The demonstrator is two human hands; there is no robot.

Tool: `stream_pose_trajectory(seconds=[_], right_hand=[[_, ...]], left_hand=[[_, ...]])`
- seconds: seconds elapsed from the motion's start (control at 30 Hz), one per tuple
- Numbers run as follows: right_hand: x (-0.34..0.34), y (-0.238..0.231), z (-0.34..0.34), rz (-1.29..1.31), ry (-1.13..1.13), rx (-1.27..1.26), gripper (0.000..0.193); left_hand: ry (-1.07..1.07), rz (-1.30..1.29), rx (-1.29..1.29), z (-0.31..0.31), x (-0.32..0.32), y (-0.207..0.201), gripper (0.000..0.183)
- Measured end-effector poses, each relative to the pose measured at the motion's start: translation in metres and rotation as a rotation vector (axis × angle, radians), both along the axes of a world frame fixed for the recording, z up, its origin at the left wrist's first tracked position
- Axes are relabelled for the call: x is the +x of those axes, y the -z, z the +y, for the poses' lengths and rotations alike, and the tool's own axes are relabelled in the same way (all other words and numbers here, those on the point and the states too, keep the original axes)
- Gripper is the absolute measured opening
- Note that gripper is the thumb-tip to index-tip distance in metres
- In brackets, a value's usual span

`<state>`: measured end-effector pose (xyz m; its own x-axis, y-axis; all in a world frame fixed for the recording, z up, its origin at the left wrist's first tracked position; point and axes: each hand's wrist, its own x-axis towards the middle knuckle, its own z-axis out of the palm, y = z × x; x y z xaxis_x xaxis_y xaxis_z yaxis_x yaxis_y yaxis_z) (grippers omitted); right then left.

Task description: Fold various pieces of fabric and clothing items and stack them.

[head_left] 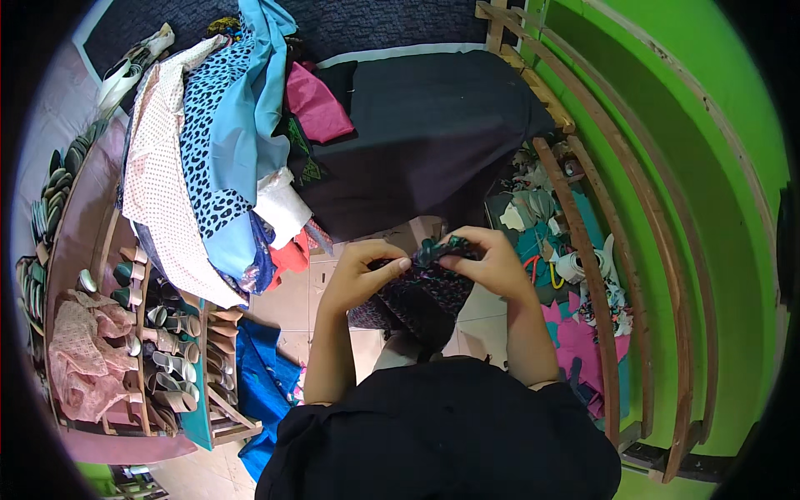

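A dark cloth with a small pink and green floral print [427, 302] hangs in front of my body and covers part of my lap. My left hand [367, 271] is closed at its left upper edge, thumb and fingers pinched together. A bunched, greenish piece of the same cloth [436, 250] rises between my two hands. My right hand [490, 260] pinches that bunched part between thumb and forefinger. The hands are a short way apart. Folds hide most of the fingertips.
Ahead stands a table under a black cover [425, 108]. A heap of fabrics, including a blue leopard-print cloth [218, 142], hangs off its left side. Shoe racks [171, 358] stand at left. Wooden rails [583, 275] and fabric scraps [575, 342] lie at right. Blue cloth [262, 375] touches the floor.
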<state>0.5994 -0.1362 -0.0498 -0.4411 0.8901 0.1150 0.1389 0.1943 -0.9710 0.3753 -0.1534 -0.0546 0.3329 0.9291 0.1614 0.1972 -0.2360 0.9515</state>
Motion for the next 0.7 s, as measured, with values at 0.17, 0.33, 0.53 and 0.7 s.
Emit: stream_pose_trajectory(seconds=[0.17,0.33,0.53,0.7], right_hand=[[0.025,0.009,0.002,0.165,0.116,0.128,0.020],[0.041,0.012,-0.003,0.476,0.131,-0.015,0.025],[0.060,0.002,-0.014,0.484,0.121,-0.170,0.051],[0.060,-0.004,-0.011,0.288,0.092,0.201,0.076]], left_hand=[[-0.034,-0.006,0.033,0.003,0.000,0.009,0.015],[-0.030,-0.091,-0.012,0.012,-0.011,0.006,0.011],[-0.014,-0.162,0.045,0.025,-0.002,0.003,0.011],[0.028,-0.146,0.020,0.033,0.004,0.000,0.012]])
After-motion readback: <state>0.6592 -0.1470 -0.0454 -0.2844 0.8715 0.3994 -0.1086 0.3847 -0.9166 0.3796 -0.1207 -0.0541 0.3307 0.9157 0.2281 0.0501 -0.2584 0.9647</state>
